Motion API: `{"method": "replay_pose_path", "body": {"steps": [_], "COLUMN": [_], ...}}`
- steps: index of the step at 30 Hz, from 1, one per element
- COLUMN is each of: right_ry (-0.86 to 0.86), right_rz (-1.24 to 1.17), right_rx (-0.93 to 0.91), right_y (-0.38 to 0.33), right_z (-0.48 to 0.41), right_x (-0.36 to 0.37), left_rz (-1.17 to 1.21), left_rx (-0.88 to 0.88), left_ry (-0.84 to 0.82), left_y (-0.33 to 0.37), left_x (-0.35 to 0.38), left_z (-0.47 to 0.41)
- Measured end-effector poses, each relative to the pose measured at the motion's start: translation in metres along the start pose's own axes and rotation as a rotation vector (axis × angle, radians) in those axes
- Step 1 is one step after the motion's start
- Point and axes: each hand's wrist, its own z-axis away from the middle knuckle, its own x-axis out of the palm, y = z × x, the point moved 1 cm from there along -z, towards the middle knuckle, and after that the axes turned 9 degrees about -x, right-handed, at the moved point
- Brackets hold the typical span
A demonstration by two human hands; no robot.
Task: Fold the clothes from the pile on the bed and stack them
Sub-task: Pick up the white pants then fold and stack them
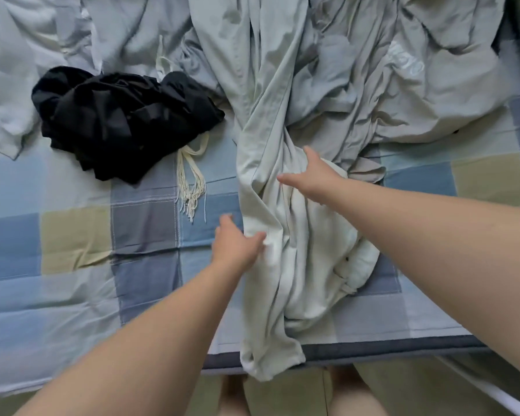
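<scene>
Garment (270, 163) lies lengthwise, far to near, w/ its near end hanging over the bed (72, 235) edge below both hands. L hand (237, 246) is at its left edge, thumb on cloth; pinching or not, can't tell. R hand (312, 175) sits farther up, fingers spread on top. L is nearer that hanging end.

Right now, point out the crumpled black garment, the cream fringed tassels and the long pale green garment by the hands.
crumpled black garment (126, 121): head view, middle of the heap.
cream fringed tassels (192, 192): head view, on the loose strands.
long pale green garment (264, 121): head view, on its upper fold.
</scene>
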Motion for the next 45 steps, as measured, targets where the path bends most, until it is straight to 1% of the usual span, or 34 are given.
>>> {"method": "replay_pose_path", "body": {"steps": [1,3,7,9,11,12,14,15,16,18,20,21,23,24,25,26,27,29,30,31,32,33,34,36,37,38,39,41,43,45], "right_ry": [0.009,0.028,0.029,0.091,0.144,0.157,0.137,0.109,0.08,0.044,0.04,0.077,0.209,0.247,0.238,0.21,0.178,0.143,0.124,0.094,0.05,0.002,-0.044,-0.086,-0.089,-0.093,-0.095,-0.088,-0.063,0.011], "right_rz": [0.004,-0.032,-0.166,-0.198,-0.26,-0.294,-0.38,-0.471,-0.581,-0.754,-0.78,-0.749,-0.624,-0.534,-0.429,-0.336,-0.242,-0.106,-0.076,-0.051,-0.021,0.014,0.056,0.133,0.158,0.175,0.196,0.223,0.252,0.318], "right_rx": [-0.003,-0.005,-0.059,-0.099,-0.103,-0.09,-0.052,-0.009,0.046,0.148,0.193,0.194,0.142,0.079,0.015,-0.051,-0.104,-0.209,-0.268,-0.322,-0.367,-0.405,-0.439,-0.507,-0.544,-0.574,-0.603,-0.652,-0.678,-0.714], "right_y": [0.004,0.013,0.019,0.016,0.014,0.013,0.003,-0.005,-0.016,-0.04,-0.073,-0.09,-0.124,-0.144,-0.168,-0.192,-0.216,-0.261,-0.278,-0.294,-0.31,-0.326,-0.342,-0.379,-0.396,-0.412,-0.426,-0.452,-0.474,-0.493], "right_z": [-0.011,-0.033,-0.076,-0.09,-0.095,-0.096,-0.09,-0.085,-0.079,-0.062,-0.035,-0.017,0.025,0.048,0.077,0.107,0.137,0.195,0.222,0.248,0.274,0.297,0.319,0.358,0.372,0.386,0.396,0.413,0.425,0.432], "right_x": [0.002,0.004,0.004,-0.002,-0.008,-0.011,-0.016,-0.019,-0.023,-0.034,-0.05,-0.06,-0.084,-0.097,-0.11,-0.121,-0.131,-0.147,-0.153,-0.157,-0.161,-0.165,-0.169,-0.179,-0.185,-0.192,-0.2,-0.216,-0.232,-0.249], "left_rz": [0.001,0.013,-0.038,-0.076,-0.116,-0.076,0.062,0.095,0.083,-0.071,-0.204,-0.242,-0.266,-0.292,-0.338,-0.387,-0.395,-0.233,-0.122,-0.057,-0.039,-0.048,-0.069,-0.124,-0.178,-0.243,-0.297,-0.268,-0.12,0.035], "left_rx": [0.034,0.116,0.315,0.364,0.404,0.422,0.443,0.443,0.453,0.504,0.53,0.518,0.42,0.369,0.34,0.346,0.38,0.506,0.581,0.646,0.703,0.765,0.81,0.849,0.849,0.838,0.837,0.874,0.915,0.932], "left_ry": [0.05,0.081,0.037,0.023,0.026,-0.007,-0.153,-0.233,-0.306,-0.419,-0.517,-0.572,-0.704,-0.731,-0.695,-0.583,-0.399,-0.01,0.128,0.197,0.194,0.127,0.017,-0.252,-0.355,-0.422,-0.459,-0.518,-0.51,-0.458], "left_y": [0.012,0.037,0.091,0.112,0.119,0.117,0.112,0.109,0.106,0.098,0.09,0.087,0.087,0.091,0.095,0.1,0.106,0.115,0.119,0.125,0.13,0.136,0.143,0.155,0.16,0.164,0.167,0.171,0.175,0.178], "left_x": [-0.006,-0.015,-0.027,-0.029,-0.024,-0.019,-0.015,-0.016,-0.018,-0.022,-0.033,-0.042,-0.078,-0.101,-0.128,-0.156,-0.183,-0.234,-0.255,-0.275,-0.293,-0.311,-0.328,-0.356,-0.368,-0.378,-0.387,-0.403,-0.423,-0.444], "left_z": [-0.015,-0.045,-0.102,-0.114,-0.113,-0.106,-0.081,-0.064,-0.048,-0.008,0.037,0.06,0.102,0.119,0.134,0.15,0.163,0.197,0.214,0.232,0.248,0.264,0.28,0.313,0.328,0.341,0.355,0.375,0.392,0.417]}}
